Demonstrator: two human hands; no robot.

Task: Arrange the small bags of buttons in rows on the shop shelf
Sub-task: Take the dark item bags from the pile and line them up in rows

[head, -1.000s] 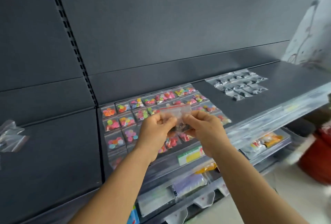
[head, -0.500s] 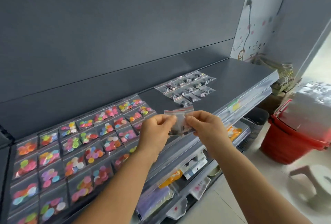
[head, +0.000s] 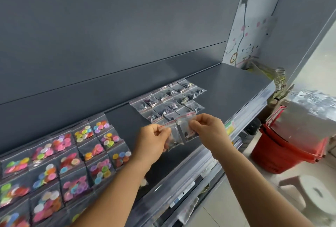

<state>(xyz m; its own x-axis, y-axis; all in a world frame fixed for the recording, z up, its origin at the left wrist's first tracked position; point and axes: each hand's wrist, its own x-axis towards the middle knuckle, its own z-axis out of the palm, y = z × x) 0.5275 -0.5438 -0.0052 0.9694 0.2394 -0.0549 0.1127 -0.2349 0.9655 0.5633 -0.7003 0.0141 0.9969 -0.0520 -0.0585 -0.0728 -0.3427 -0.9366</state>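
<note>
My left hand (head: 154, 140) and my right hand (head: 209, 131) each pinch the top of small clear zip bags of dark buttons (head: 179, 132) with a red seal, held above the grey shelf (head: 232, 88). The held bags hang side by side, slightly fanned apart. Just behind them, several bags of dark buttons (head: 169, 99) lie in rows on the shelf. To the left, several bags of bright coloured buttons (head: 72, 161) fill the shelf in rows.
Bare shelf surface lies right of the dark bags and between the two groups. Lower shelves (head: 190, 196) with packaged goods sit under the front edge. On the floor at right stand stacked red baskets (head: 283, 150) and a plastic stool (head: 316, 194).
The view has swung right along the shelf. My hands carried the bags from over the coloured rows to beside the dark-button rows and spread them apart.
</note>
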